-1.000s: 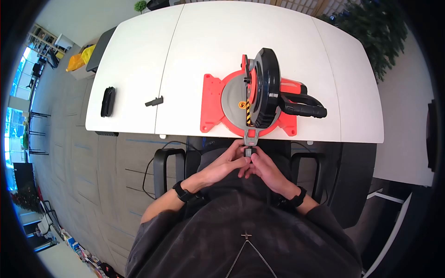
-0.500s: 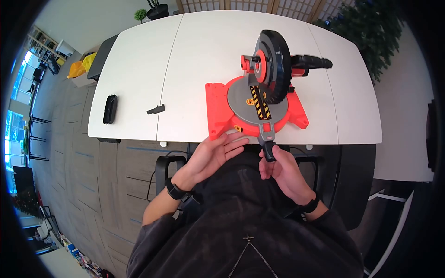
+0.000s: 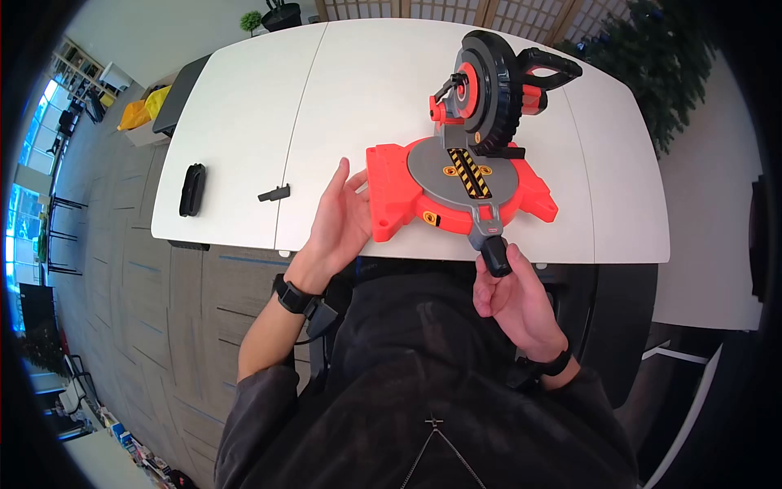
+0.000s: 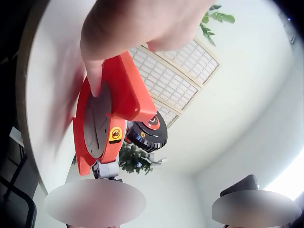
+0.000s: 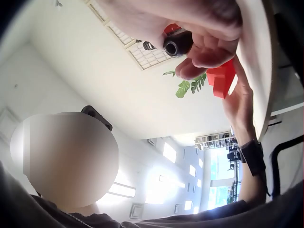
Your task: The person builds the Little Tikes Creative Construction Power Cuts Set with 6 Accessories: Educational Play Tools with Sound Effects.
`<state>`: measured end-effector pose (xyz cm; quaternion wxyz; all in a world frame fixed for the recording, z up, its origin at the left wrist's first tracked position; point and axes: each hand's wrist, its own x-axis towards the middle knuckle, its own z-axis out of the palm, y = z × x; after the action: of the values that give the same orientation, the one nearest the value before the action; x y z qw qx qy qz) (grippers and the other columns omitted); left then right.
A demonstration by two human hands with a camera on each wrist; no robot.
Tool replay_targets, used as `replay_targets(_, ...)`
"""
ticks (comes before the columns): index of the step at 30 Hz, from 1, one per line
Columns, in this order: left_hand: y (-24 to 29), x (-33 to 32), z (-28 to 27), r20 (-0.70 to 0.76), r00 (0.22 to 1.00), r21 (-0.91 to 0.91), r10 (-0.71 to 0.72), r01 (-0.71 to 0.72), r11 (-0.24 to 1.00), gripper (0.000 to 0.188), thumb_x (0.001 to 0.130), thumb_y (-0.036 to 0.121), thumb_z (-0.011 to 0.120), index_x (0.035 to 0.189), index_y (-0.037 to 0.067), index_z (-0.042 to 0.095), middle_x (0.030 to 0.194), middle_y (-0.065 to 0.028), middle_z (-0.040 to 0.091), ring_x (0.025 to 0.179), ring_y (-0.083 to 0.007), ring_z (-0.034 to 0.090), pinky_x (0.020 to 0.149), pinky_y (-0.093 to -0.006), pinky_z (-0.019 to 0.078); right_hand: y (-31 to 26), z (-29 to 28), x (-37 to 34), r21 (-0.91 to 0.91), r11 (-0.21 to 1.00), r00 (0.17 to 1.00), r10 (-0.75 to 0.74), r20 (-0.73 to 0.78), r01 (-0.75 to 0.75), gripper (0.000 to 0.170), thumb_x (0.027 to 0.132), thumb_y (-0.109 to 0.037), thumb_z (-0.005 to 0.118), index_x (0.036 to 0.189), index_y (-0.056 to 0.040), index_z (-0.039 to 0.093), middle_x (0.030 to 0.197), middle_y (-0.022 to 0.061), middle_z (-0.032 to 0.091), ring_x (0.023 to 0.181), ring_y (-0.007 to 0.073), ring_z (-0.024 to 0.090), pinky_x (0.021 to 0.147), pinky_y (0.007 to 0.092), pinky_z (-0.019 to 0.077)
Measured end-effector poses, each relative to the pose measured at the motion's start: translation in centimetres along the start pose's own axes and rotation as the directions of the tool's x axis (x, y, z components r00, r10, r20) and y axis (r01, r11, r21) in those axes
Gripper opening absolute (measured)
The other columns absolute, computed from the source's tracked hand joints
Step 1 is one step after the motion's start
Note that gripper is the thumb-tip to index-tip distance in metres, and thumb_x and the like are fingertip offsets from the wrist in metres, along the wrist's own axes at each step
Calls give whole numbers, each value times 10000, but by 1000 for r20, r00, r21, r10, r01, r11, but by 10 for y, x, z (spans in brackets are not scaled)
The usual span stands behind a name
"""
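A toy miter saw [image 3: 464, 175] stands at the table's front edge, with a red base, grey turntable and black blade guard [image 3: 490, 90] raised at the back. My right hand [image 3: 521, 306] pinches the black front handle [image 3: 495, 257] between thumb and fingers; in the right wrist view the end of this handle [image 5: 176, 43] shows between them. My left hand [image 3: 336, 220] lies against the left side of the red base, thumb up and fingers straight, partly hidden behind the base. From the left wrist, one finger reaches along the red base [image 4: 130, 90].
On the left of the white table [image 3: 366, 73] lie a long black tray-like part [image 3: 192, 190] and a small dark grey piece [image 3: 274, 193]. A chair with dark armrests is tucked at the front edge. Behind the table's right corner stands a green tree [image 3: 652, 77].
My left hand has left the front handle and moved to the base's left side. The saw has shifted right and turned, its black guard now further back. My right hand stays on the handle.
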<state>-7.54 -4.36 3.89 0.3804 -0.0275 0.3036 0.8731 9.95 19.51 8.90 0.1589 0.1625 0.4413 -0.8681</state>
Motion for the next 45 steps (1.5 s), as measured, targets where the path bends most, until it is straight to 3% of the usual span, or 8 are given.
replay_targets(11, -2, 17, 13, 26, 999, 71, -29, 27, 997, 547, 1138, 429, 428, 1517, 36, 455, 1501, -112, 567, 1357, -236, 578, 1139, -411, 479, -8, -1, -1, 66, 998, 1000, -22, 0, 22, 481, 1120, -535, 398, 1082, -91, 580, 800, 51, 624, 732, 142, 566, 684, 296, 428)
replay_targets(17, 2, 29, 7, 38, 997, 56, -65, 63, 996, 483, 1151, 411, 383, 1426, 28, 486, 1417, -138, 614, 1306, -253, 617, 1081, -457, 525, -16, 10, -5, 102, 993, 990, -43, -134, 56, 527, 1114, -542, 384, 1005, -66, 581, 687, 19, 517, 635, 138, 490, 613, 289, 392)
replay_targets(26, 0, 48, 3, -17, 997, 65, -72, 73, 995, 438, 1151, 409, 395, 1293, 30, 564, 1307, -122, 666, 1223, -233, 654, 1060, -429, 534, -18, 8, -7, 128, 990, 988, -35, -150, 55, 529, 1108, -545, 376, 989, -69, 576, 648, 10, 477, 618, 143, 463, 634, 298, 386)
replay_targets(32, 6, 53, 13, 15, 993, 112, -113, 111, 987, 381, 1126, 367, 503, 1219, 13, 613, 1234, -103, 687, 1108, -198, 684, 1009, -383, 559, -19, 7, -9, 141, 987, 981, -57, -184, 83, 528, 1117, -533, 360, 991, -68, 577, 653, 14, 486, 641, 145, 476, 646, 297, 391)
replay_targets(35, 2, 58, 14, -37, 996, 122, -87, 91, 988, 319, 1110, 292, 544, 1222, 2, 612, 1223, -107, 686, 1104, -197, 684, 1002, -374, 561, -21, 6, -10, 156, 982, 971, -71, -228, 108, 527, 1123, -524, 349, 989, -69, 578, 662, 20, 502, 653, 146, 487, 650, 298, 395)
replay_targets(38, 2, 52, 15, -38, 997, 173, -66, 71, 982, 303, 1098, 239, 554, 1256, -15, 603, 1237, -116, 681, 1128, -201, 677, 1017, -367, 555, -15, -22, -12, 123, 977, 981, -164, -106, 176, 450, 1126, -485, 409, 1060, -74, 579, 853, 38, 630, 732, 167, 588, 692, 332, 453)
replay_targets(44, -13, 1, 25, -167, 973, 188, 159, -127, 974, 348, 1095, 222, 554, 1323, -40, 577, 1278, -123, 667, 1187, -199, 654, 1051, -365, 536, -28, -41, -1, -83, 980, 980, -188, -69, 182, 573, 1138, -530, 283, 1037, -50, 578, 770, 85, 645, 688, 173, 603, 690, 300, 475)
replay_targets(45, -16, -10, 33, -227, 957, 137, 181, -152, 979, 131, 1074, 156, 584, 1106, 32, 562, 1206, -93, 661, 1119, -167, 664, 1001, -346, 558, -31, -44, 5, -158, 973, 980, -183, -73, 170, 621, 1131, -548, 244, 1003, -50, 593, 721, 82, 638, 690, 169, 609, 716, 303, 480)
